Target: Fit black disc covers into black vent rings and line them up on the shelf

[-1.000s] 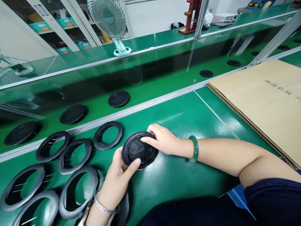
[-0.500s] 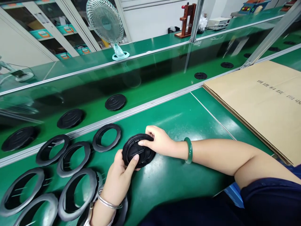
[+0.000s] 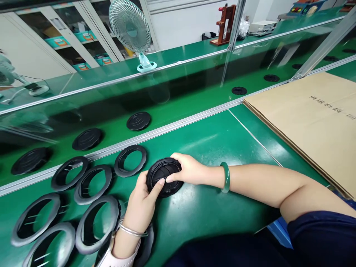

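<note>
Black round cover [image 3: 162,171]: rested on the green surface [image 3: 211,141], right of loose rings [image 3: 130,160]; clasped by fingers of left hand [image 3: 141,204] and right hand [image 3: 189,170]; centre piece judged being pressed; even pressure called for.

Green matte workbench [image 3: 211,141], white seam line running across it. Left end: six grey-black flat rubber rings [image 3: 79,226] lying flat, some overlapping at the near edge. One more ring [image 3: 132,148] sits apart, nearest the rail. Black round ribbed plastic cap [image 3: 161,168] is on the bench just right of that ring. Right end: stack of brown cardboard sheets [image 3: 311,122], printed side up, corner toward the rail. Aluminium rail [image 3: 194,119] splits the bench from the green conveyor belt [image 3: 180,105]. On the belt: black discs [image 3: 138,121] spaced in a row, well apart.
</note>
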The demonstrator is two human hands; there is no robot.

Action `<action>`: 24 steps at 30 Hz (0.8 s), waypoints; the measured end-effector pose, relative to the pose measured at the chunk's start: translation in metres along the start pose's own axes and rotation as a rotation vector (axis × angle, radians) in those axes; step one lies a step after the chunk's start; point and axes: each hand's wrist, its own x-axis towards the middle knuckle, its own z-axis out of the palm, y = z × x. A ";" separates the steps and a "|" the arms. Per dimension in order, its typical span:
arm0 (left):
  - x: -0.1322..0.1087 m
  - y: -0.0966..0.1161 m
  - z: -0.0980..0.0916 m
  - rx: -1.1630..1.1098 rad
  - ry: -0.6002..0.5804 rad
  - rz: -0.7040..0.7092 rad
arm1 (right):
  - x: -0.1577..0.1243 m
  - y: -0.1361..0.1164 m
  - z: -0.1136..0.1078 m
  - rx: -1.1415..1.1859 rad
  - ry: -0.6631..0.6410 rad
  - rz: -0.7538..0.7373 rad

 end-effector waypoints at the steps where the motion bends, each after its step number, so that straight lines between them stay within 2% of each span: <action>1: 0.000 0.000 0.001 0.004 -0.003 0.004 | -0.001 -0.001 0.002 -0.008 0.025 0.019; 3: 0.002 0.001 0.004 0.034 -0.001 0.006 | -0.002 -0.002 0.004 -0.027 0.054 0.048; 7: -0.001 0.009 0.001 0.088 -0.035 0.013 | 0.005 0.002 -0.004 0.091 -0.009 0.041; 9: -0.010 0.015 -0.012 0.045 0.007 0.111 | 0.013 0.007 -0.015 0.206 0.023 0.038; 10: -0.018 0.016 -0.023 0.060 0.073 0.167 | 0.017 0.009 -0.021 0.268 0.068 0.039; 12: -0.038 0.015 -0.047 0.225 0.204 0.232 | 0.025 0.012 -0.034 0.414 0.161 0.037; 13: -0.050 0.012 -0.058 0.349 0.219 0.236 | 0.029 0.012 -0.039 0.495 0.185 0.036; 14: -0.062 0.008 -0.067 0.463 0.172 0.230 | 0.031 0.013 -0.044 0.568 0.195 0.040; 16: -0.085 -0.004 -0.076 0.624 -0.028 0.213 | 0.035 0.013 -0.048 0.670 0.190 0.051; 19: -0.105 -0.017 -0.064 0.740 -0.265 0.199 | 0.037 0.015 -0.048 0.715 0.192 0.059; 22: -0.099 -0.010 -0.039 0.577 -0.348 0.195 | 0.041 0.018 -0.047 0.789 0.211 0.076; 24: -0.081 0.003 -0.025 0.245 -0.403 0.151 | 0.044 0.018 -0.050 0.872 0.199 0.091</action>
